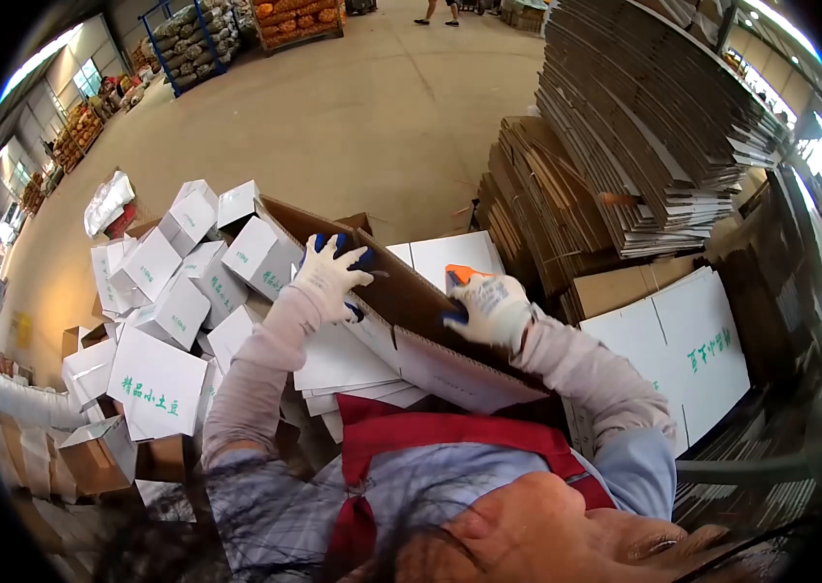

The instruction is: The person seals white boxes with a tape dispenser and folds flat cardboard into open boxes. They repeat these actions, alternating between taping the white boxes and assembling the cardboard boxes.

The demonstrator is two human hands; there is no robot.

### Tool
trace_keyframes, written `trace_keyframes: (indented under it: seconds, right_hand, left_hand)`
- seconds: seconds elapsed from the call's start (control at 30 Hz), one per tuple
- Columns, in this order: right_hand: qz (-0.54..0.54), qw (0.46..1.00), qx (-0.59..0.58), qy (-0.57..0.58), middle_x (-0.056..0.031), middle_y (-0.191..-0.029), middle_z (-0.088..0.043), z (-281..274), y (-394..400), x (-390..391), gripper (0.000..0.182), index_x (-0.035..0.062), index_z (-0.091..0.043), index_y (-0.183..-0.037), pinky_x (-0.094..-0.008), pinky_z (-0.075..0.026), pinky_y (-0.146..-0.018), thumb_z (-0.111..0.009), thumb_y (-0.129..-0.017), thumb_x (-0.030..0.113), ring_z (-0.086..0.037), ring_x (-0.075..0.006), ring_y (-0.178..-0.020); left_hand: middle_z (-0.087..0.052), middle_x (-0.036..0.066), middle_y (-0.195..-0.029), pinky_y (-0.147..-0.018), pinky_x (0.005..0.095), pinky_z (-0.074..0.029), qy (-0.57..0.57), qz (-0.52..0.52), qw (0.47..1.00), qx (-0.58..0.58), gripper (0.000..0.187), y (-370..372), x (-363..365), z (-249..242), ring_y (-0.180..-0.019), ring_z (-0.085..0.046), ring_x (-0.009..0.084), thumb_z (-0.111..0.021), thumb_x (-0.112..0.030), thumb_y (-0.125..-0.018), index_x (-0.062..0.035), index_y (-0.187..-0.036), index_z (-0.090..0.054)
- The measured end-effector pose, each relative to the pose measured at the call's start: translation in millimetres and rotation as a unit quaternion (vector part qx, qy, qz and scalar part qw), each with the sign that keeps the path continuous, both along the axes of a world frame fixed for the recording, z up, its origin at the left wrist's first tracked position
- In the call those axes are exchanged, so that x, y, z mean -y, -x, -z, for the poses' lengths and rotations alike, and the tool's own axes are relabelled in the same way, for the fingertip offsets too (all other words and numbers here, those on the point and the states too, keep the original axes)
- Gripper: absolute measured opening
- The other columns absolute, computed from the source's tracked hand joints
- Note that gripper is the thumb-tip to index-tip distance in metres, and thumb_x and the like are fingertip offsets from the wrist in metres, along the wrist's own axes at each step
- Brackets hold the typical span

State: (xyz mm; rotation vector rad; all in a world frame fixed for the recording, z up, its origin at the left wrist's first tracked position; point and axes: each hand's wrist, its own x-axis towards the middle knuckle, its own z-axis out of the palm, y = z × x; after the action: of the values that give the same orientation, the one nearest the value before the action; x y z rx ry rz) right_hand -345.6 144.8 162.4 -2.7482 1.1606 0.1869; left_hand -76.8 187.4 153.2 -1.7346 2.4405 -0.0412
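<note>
My left hand, in a white glove with blue fingertips, lies with fingers spread on the upper edge of a partly folded cardboard box. The box stands before my body, its brown inner side facing up and its white outer side toward me. My right hand, gloved alike, is closed around an orange tool; its exact kind is hidden by the fingers. The right thumb reaches toward the same box's brown side. Flat white cardboard sheets lie below the box, near my red apron.
Folded white boxes with green print are heaped at the left. Tall stacks of flat cardboard rise at the right, with white printed sheets nearer me. Filled sacks stand far back, and another person's legs show at the top.
</note>
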Motion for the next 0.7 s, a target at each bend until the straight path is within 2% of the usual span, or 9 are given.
trace_keyframes:
  seconds: [0.07,0.1,0.17,0.23,0.3,0.47,0.5,0.63,0.7]
  right_hand:
    - [0.012,0.997,0.076,-0.027,-0.0098,-0.11,-0.062,19.7,6.2,24.9,0.046,0.0093,-0.064,-0.103,-0.0368,-0.048,-0.081,-0.055,-0.081,0.048,-0.063,-0.0254,-0.094]
    - [0.014,0.993,0.105,0.044,-0.0091,-0.088,-0.066,23.9,10.8,36.7,0.033,0.0144,-0.065,-0.095,-0.038,-0.049,-0.074,-0.06,-0.079,0.043,-0.063,-0.0272,-0.083]
    - [0.026,0.998,0.047,0.027,-0.0073,-0.114,-0.062,-5.7,17.3,54.7,0.038,0.0166,-0.065,-0.103,-0.0371,-0.048,-0.082,-0.053,-0.082,0.045,-0.062,-0.0221,-0.097]
    - [0.045,0.995,0.039,0.079,-0.0064,-0.118,-0.06,0.6,21.3,77.2,0.035,0.0191,-0.065,-0.103,-0.0375,-0.049,-0.081,-0.051,-0.083,0.044,-0.062,-0.0227,-0.098]
    - [0.083,0.995,0.006,0.061,-0.006,-0.116,-0.061,0.3,7.1,83.9,0.035,0.0177,-0.065,-0.105,-0.0381,-0.049,-0.08,-0.048,-0.084,0.042,-0.062,-0.0232,-0.099]
    - [0.088,0.995,0.032,0.045,-0.007,-0.105,-0.065,3.2,-12.7,84.9,0.034,0.0165,-0.065,-0.106,-0.0391,-0.049,-0.079,-0.048,-0.086,0.037,-0.063,-0.0247,-0.097]
    - [0.09,0.994,0.04,0.039,-0.007,-0.105,-0.065,6.5,-12.5,85.5,0.034,0.0165,-0.065,-0.106,-0.0391,-0.049,-0.079,-0.048,-0.086,0.037,-0.063,-0.0247,-0.097]
    - [0.086,0.995,0.04,0.036,-0.0079,-0.102,-0.066,14.7,-5.5,91.9,0.033,0.0168,-0.065,-0.106,-0.0391,-0.049,-0.078,-0.049,-0.086,0.037,-0.063,-0.0251,-0.095]
    - [0.091,0.994,0.047,0.043,-0.0082,-0.101,-0.066,14.2,-1.2,91.8,0.033,0.0169,-0.065,-0.105,-0.039,-0.049,-0.078,-0.049,-0.085,0.037,-0.063,-0.0251,-0.094]
  left_hand:
    - [-0.035,0.013,-0.141,-0.106,0.057,-0.016,0.006,0.011,1.0,-0.024,0.05,-7.5,4.7,0.3,-0.131,-0.027,0.0397,-0.078,-0.04,-0.057,-0.0224,-0.102,-0.067]
    - [-0.037,0.016,-0.139,-0.105,0.0564,-0.017,0.039,0.034,0.997,-0.053,0.046,-8.0,2.6,-2.9,-0.13,-0.031,0.037,-0.078,-0.04,-0.056,-0.0208,-0.096,-0.069]
    - [-0.045,0.015,-0.134,-0.104,0.0514,-0.024,0.032,0.113,0.989,-0.092,0.043,-1.5,-10.1,-19.2,-0.123,-0.043,0.0318,-0.077,-0.039,-0.059,-0.0184,-0.096,-0.069]
    - [-0.061,0.011,-0.115,-0.092,0.0377,-0.041,-0.222,0.075,0.969,-0.082,0.044,34.8,-28.8,-49.4,-0.104,-0.058,0.026,-0.074,-0.037,-0.065,-0.0127,-0.101,-0.067]
    - [-0.065,0.008,-0.106,-0.083,0.0323,-0.047,-0.461,0.102,0.869,-0.147,0.046,56.4,-31.6,-28.0,-0.098,-0.061,0.0256,-0.069,-0.039,-0.072,-0.0116,-0.109,-0.064]
    - [-0.064,0.018,-0.102,-0.083,0.0355,-0.048,-0.347,-0.004,0.911,-0.224,0.077,157.4,-15.1,7.9,-0.094,-0.062,0.0292,-0.058,-0.053,-0.079,-0.0076,-0.137,-0.036]
    - [-0.064,0.018,-0.094,-0.08,0.0356,-0.048,-0.288,0.006,0.925,-0.249,0.068,170.6,-22.3,19.8,-0.09,-0.062,0.029,-0.058,-0.053,-0.08,-0.0055,-0.129,-0.047]
    - [-0.063,0.012,-0.078,-0.067,0.033,-0.049,-0.526,-0.095,0.756,-0.377,0.045,147.5,22.4,73.6,-0.077,-0.062,0.0225,-0.061,-0.044,-0.081,-0.0012,-0.094,-0.063]
    - [-0.065,0.01,-0.075,-0.066,0.0352,-0.049,-0.426,-0.052,0.888,-0.165,0.038,144.4,44.0,60.3,-0.072,-0.062,0.0196,-0.059,-0.039,-0.078,-0.0016,-0.084,-0.066]
